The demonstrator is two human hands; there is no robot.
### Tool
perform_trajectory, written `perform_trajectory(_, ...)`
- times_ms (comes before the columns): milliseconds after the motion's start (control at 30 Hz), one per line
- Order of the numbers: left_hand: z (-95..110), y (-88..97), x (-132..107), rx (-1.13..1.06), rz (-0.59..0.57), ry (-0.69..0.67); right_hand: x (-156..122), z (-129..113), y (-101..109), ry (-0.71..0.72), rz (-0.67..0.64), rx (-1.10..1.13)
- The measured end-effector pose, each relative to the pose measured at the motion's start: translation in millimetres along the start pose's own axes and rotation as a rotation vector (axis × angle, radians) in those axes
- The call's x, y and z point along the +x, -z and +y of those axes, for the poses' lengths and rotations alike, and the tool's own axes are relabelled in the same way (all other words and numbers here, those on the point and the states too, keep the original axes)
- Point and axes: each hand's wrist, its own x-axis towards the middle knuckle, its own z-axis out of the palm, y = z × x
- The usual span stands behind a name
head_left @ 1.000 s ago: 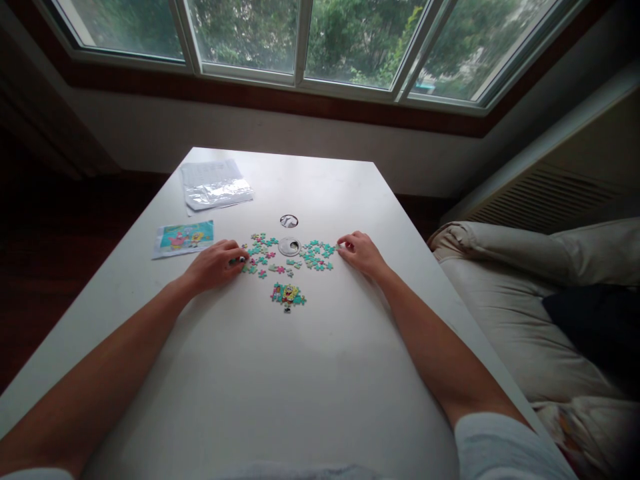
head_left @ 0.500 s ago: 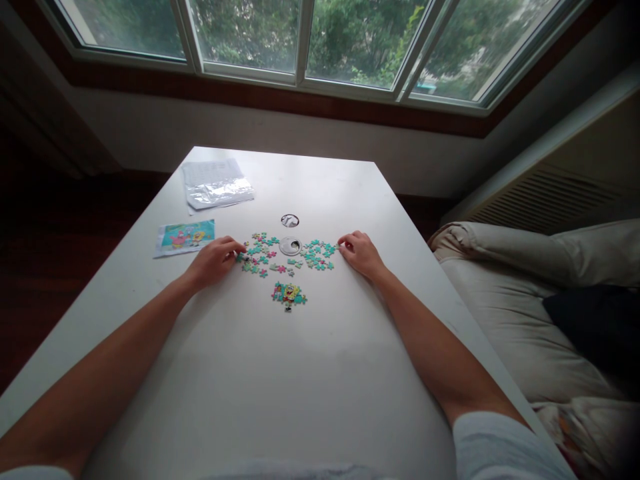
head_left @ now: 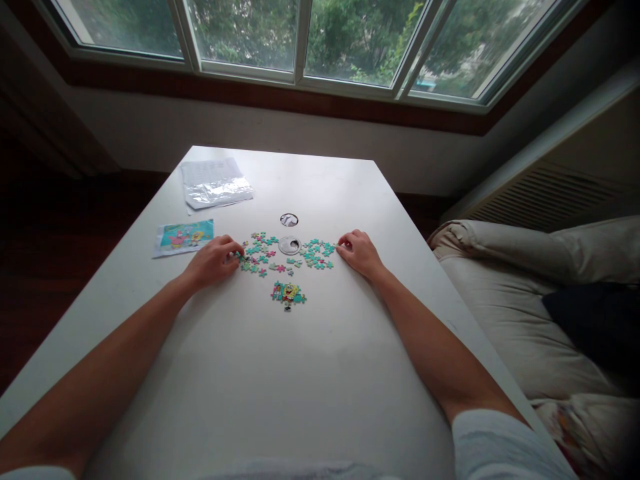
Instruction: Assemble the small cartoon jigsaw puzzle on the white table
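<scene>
Two hands are laid beside the loose puzzle pieces – the left hand curled at their left edge, the right hand at their right. Whether any piece is pinched cannot be told. Pieces could be knocked away by a quick sweep.

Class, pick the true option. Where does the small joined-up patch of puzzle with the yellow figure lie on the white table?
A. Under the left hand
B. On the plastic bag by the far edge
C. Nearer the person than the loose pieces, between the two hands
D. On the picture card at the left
C: the joined patch lies apart on the table, on the near side of the loose pieces, between the left hand and right hand, touching neither.
</scene>
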Motion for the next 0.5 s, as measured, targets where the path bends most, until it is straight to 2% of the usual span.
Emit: perform_trajectory(500, 5.9, -2.5, -0.6, 0.043, 0.012, 0.0, 0.0, -3.6, 3.9, 0.042, -0.046, -0.028)
